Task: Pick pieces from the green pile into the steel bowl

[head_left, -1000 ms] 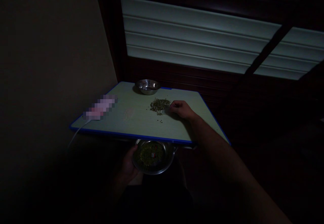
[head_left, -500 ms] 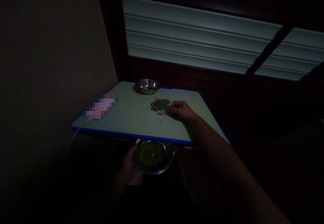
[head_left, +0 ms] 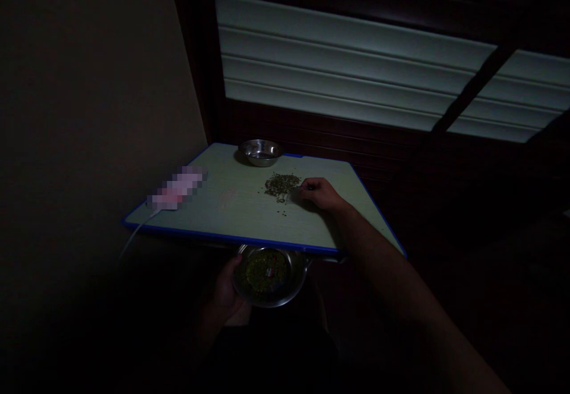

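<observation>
My left hand (head_left: 228,287) grips the rim of a metal bowl (head_left: 287,299) just below the table's front edge. Small green bits and a small red-and-white item lie inside that bowl. Over the table, my right hand (head_left: 319,193) is closed around a small, pale, see-through flat piece (head_left: 294,194); its exact kind is too dim to tell. That piece touches the right side of a loose pile of small greenish-brown seeds or grains (head_left: 281,184). A few stray grains lie in front of the pile.
A second metal bowl (head_left: 260,153) stands at the back of the pale, blue-edged table (head_left: 240,222). At the left lies a blurred pinkish object (head_left: 178,187) with a white cable (head_left: 136,231) hanging over the edge. A wall and a dark-framed panelled door border the table.
</observation>
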Demonstrator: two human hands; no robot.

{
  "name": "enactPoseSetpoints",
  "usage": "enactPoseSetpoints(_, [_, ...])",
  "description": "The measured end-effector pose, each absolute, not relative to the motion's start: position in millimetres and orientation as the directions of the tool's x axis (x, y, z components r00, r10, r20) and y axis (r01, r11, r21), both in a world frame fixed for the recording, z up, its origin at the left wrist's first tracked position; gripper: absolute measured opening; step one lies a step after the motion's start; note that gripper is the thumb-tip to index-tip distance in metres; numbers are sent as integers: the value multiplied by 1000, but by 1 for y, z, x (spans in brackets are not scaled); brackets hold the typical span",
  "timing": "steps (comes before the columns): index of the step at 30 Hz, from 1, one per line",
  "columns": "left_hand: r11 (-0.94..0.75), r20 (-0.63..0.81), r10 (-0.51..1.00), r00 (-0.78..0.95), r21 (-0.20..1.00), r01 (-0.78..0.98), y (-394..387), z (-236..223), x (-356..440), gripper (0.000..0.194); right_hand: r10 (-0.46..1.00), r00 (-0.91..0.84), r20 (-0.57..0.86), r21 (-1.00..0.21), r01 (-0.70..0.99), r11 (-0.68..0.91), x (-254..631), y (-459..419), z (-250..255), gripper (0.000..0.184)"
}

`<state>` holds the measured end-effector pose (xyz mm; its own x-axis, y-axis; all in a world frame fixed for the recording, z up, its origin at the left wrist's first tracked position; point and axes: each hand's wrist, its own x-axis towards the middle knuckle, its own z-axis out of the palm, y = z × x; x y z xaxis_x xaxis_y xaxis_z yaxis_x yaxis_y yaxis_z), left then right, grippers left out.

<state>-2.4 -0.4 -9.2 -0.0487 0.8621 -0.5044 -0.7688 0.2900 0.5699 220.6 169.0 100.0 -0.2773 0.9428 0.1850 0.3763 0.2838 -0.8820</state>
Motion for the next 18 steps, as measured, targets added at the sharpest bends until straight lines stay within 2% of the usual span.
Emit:
enactPoseSetpoints(6, [291,-498,866,-37,564,-773,0,-11,-3,22,937,-327,121,-899,364,243,221,168,102,26])
enactPoseSetpoints(18, [330,-527,849,-16,555,-764,-1,-7,-3,23,930,-337,149,-875,394,283,220,169,100,27])
